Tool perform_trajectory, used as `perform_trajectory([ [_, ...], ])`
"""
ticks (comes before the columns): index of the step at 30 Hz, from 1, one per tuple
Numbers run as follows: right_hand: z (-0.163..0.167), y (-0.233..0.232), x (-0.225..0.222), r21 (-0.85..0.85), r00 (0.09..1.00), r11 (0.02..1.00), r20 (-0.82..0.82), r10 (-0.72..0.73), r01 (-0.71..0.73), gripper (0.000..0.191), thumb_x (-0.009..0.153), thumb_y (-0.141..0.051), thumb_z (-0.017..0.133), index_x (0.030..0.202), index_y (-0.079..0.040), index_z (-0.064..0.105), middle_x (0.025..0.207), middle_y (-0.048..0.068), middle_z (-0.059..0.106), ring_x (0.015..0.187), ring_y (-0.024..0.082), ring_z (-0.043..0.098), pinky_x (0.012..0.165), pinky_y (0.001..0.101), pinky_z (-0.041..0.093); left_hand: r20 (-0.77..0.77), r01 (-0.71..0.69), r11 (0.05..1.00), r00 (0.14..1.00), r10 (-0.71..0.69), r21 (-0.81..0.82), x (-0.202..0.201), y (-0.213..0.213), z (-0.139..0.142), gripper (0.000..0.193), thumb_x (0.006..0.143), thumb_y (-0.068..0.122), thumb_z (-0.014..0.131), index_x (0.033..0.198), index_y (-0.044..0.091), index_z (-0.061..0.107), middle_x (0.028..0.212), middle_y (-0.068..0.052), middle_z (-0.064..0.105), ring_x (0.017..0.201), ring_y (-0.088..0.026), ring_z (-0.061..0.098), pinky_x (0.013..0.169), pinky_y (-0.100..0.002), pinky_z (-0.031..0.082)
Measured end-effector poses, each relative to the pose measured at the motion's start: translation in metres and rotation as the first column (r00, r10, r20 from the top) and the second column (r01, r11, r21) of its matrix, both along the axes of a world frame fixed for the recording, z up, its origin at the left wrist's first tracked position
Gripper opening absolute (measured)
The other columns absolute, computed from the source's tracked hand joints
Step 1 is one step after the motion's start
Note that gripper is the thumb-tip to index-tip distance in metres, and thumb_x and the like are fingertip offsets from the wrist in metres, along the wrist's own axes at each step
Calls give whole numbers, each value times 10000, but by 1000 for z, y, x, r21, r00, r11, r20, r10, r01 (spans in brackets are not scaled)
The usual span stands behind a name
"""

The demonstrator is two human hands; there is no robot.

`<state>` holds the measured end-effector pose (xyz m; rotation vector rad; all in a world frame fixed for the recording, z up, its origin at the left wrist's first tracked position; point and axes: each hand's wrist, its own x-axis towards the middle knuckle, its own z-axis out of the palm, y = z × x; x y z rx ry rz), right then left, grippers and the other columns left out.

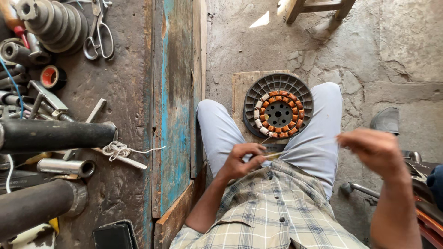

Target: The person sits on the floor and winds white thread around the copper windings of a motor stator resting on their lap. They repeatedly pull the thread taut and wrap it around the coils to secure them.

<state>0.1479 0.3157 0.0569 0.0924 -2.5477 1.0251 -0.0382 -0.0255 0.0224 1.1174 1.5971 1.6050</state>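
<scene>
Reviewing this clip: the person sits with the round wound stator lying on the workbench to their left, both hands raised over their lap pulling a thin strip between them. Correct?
Not quite. The stator is not on the workbench; it lies on a board on the floor between the person's knees, as the head view shows. The rest holds: the left hand and right hand pull a thin strip between them over the lap.

Two hands: left (243,159), right (374,148). One stator (278,112), centre. One scissors (99,32), one tape roll (51,76), upper left. One string bundle (116,149).
</scene>
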Motion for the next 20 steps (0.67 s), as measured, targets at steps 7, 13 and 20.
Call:
perform_trajectory([
  [7,-6,-9,-9,-178,903,896,-71,-424,406,54,1132,-84,731,1105,-40,746,928,84,755,809,138,756,695,242,637,-52,-60,998,997,62,28,-17,-22,-20,284,979,298,727,911,22,711,826,-81,685,772,-183,645,690,-339,517],
  [13,34,-80,-42,84,1000,996,-17,11,-10,122,833,-163,791,911,-71,775,716,41,694,593,164,652,517,330,511,211,-246,964,942,262,-99,-23,-45,-68,454,1052,398,622,819,22,722,728,-68,628,636,-145,528,596,-299,418],
  [20,39,-102,-56,136,994,985,-11,107,-104,142,838,-202,800,926,-101,752,711,27,679,590,168,656,542,357,532,-350,-591,807,751,560,22,-17,-35,-31,343,1070,374,609,1075,41,690,1152,-150,693,1140,-270,660,1016,-415,546],
])
